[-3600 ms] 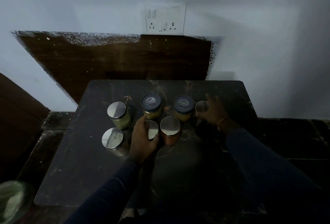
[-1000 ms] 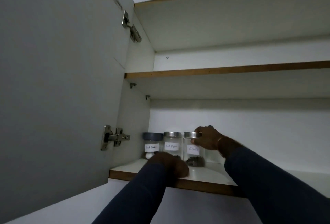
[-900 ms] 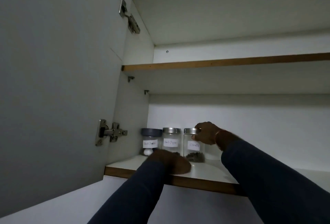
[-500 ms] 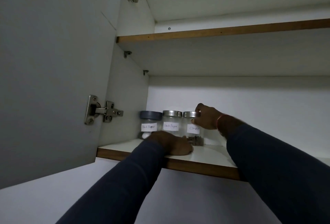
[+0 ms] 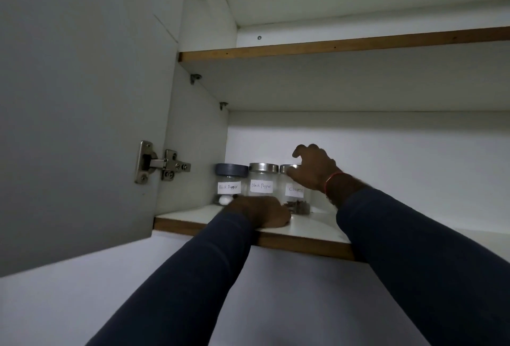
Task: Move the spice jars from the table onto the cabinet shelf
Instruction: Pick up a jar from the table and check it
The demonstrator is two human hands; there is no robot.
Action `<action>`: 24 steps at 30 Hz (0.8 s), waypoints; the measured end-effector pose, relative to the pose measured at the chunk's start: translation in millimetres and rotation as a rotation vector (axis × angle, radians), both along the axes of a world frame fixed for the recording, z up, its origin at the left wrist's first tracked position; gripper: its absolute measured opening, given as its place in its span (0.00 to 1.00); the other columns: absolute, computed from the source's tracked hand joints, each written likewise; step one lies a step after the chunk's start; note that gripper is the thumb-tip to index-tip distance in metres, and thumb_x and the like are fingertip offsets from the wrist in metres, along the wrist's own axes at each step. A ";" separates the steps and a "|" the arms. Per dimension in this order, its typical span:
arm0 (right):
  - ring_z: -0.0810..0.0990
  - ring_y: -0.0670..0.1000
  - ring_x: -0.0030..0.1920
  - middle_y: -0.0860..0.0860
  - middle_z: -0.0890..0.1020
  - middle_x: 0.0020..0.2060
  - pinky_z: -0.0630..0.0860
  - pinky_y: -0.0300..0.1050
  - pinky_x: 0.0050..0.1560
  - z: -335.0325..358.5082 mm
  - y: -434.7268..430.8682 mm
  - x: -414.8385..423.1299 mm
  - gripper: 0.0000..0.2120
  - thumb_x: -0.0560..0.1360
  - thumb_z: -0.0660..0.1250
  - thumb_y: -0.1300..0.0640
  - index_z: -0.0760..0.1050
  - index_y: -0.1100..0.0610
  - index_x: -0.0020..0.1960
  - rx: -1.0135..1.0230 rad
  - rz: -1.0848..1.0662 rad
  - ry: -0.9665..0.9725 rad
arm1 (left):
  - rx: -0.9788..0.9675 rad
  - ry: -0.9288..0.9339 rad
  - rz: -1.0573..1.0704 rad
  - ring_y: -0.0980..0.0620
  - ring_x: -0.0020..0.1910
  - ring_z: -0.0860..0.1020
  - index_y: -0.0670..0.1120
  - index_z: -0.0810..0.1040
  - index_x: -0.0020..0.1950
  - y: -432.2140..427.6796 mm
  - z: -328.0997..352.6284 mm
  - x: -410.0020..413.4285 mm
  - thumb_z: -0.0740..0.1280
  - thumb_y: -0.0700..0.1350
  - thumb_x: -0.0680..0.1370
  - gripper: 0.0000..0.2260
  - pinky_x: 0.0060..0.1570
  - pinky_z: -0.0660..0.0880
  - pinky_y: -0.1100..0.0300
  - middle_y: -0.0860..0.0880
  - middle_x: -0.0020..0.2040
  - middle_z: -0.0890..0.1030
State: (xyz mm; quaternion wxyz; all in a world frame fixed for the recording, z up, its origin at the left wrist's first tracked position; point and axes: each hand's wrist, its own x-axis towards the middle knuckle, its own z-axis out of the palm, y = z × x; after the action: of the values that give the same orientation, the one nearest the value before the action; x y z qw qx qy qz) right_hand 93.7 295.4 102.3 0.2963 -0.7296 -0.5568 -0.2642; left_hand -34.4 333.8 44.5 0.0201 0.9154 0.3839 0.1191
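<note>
Right, the rightmost clear glass spice jar with a round steel lid [image 5: 295, 197] stands upright on the white laminate cabinet shelf with a brown wooden edge [image 5: 311, 224], at the back, just beside its neighbour. My right hand [image 5: 313, 170] hovers over its lid [image 5: 286, 168]: the fingers [image 5: 302, 149] are arched and apart, clamped on nothing, and the thumb lies at the lid's rim, though I cannot tell whether it touches. I judge this the letting-go part of the placing, so the hand should rise straight up and draw back without brushing the lid, since a sideways nudge could knock the jar against the row. The label faces out, and I would leave it so. My left hand [image 5: 262, 214] lies low on the shelf's front, knuckles up, fingers curled; whether it is clamped on anything I cannot tell, for its palm is hidden. If it does carry a jar, the spot to the right of this one looks the natural place.

The white paper label [image 5: 294, 189] here reads "Cloves" in pen, a little blurred, with dark bits at the jar's bottom. The middle clear glass jar with a round steel lid [image 5: 262, 184] is marked "Black Pepper", and so is the left clear glass jar with a dark grey lid [image 5: 231, 186], nearest the cabinet's side wall. No brand shows anywhere
</note>
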 end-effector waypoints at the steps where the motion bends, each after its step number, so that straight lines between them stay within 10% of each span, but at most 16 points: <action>1: 0.74 0.59 0.60 0.57 0.77 0.58 0.72 0.53 0.59 -5.0 -9.8 -10.1 0.14 0.74 0.64 0.49 0.75 0.57 0.55 -0.004 -0.027 -0.079 | 0.015 -0.060 0.010 0.44 0.64 0.73 0.44 0.72 0.67 -3.2 -2.4 -3.9 0.58 0.54 0.78 0.21 0.66 0.68 0.49 0.42 0.68 0.74; 9: 0.80 0.63 0.48 0.64 0.82 0.46 0.70 0.46 0.43 -65.1 -103.4 -68.3 0.11 0.78 0.61 0.57 0.74 0.60 0.39 -0.088 0.166 -0.111 | 0.109 -0.123 0.001 0.43 0.59 0.77 0.41 0.77 0.60 -61.0 -5.7 -35.4 0.61 0.46 0.79 0.14 0.57 0.73 0.54 0.42 0.61 0.78; 17: 0.79 0.48 0.37 0.47 0.82 0.34 0.73 0.45 0.42 -174.7 -235.5 -90.7 0.08 0.73 0.65 0.57 0.80 0.56 0.38 0.060 0.496 -0.026 | 0.200 -0.787 -0.426 0.58 0.39 0.73 0.41 0.78 0.47 -188.6 -142.6 -84.2 0.62 0.39 0.73 0.07 0.42 0.70 0.70 0.48 0.42 0.81; 21: 0.83 0.47 0.44 0.50 0.86 0.42 0.76 0.44 0.48 -318.6 -287.9 -92.7 0.06 0.74 0.68 0.56 0.84 0.55 0.45 -0.422 0.528 0.245 | -0.269 -0.633 -0.266 0.49 0.49 0.80 0.40 0.80 0.53 -243.1 -310.9 -110.1 0.67 0.44 0.75 0.10 0.48 0.75 0.59 0.44 0.50 0.83; 24: 0.81 0.50 0.56 0.51 0.83 0.55 0.73 0.39 0.56 -424.2 -328.0 -97.7 0.14 0.75 0.70 0.52 0.81 0.55 0.58 -0.861 0.448 0.372 | -0.487 -0.491 -0.106 0.51 0.52 0.79 0.43 0.79 0.56 -292.8 -430.4 -138.1 0.71 0.42 0.74 0.11 0.46 0.70 0.69 0.48 0.52 0.81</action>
State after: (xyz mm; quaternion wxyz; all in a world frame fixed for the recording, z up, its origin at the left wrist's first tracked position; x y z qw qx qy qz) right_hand -4.0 -32.6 -321.9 0.1125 -0.6831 -0.6953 0.1931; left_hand -172.6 41.0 -385.9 0.3360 0.8464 0.3366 0.2396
